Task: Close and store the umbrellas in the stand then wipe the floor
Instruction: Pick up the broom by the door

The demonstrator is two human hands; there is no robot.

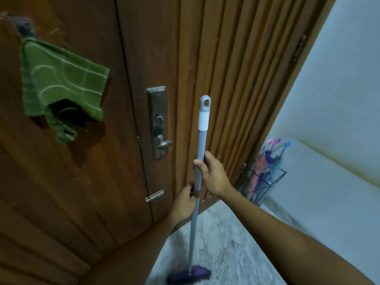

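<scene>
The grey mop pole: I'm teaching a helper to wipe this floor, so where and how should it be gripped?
Grip the grey mop pole on its bare upper half, one hand above the other, as the right hand and left hand do now, coming in from the side away from the wooden door. The pole stands near upright, its purple head on the floor.

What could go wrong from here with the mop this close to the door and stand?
1. The mop handle stands nearly upright beside the door handle; a swing may knock its top against the door.
2. The wire stand with the closed umbrellas sits in the corner by the door; a wide stroke of the mop head might tip it.
3. The right hand and left hand grip close together, giving perhaps limited control.
</scene>
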